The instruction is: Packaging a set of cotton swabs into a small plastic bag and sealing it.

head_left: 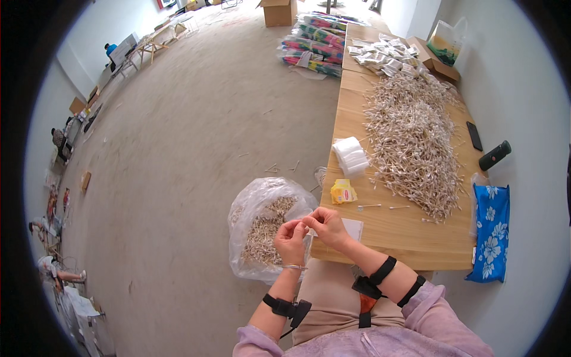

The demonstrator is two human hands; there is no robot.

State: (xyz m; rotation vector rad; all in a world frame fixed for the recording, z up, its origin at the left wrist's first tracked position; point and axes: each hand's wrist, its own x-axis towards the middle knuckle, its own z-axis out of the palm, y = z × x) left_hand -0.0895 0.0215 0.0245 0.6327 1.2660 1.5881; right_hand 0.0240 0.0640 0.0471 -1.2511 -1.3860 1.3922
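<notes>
My left hand (290, 240) and my right hand (326, 226) meet at the table's near left corner, fingertips pinched together. What they pinch is too small to make out; something thin and pale shows at the fingertips. A white sheet (353, 228) lies partly under my right hand. Just beyond are a stack of yellow cards (343, 191), a stack of clear plastic bags (350, 157) and a few loose cotton swabs (370, 206). A large heap of cotton swabs (410, 137) covers much of the table. Below my left hand, a clear plastic sack (241, 253) holds more cotton swabs.
The wooden table (410, 250) runs along the right wall. On it lie a black phone (474, 135), a dark bottle (495, 156), a blue flowered pack (492, 233) and small white packets (386, 53). Colourful wrapped bundles (312, 44) lie beyond. Several people work far left.
</notes>
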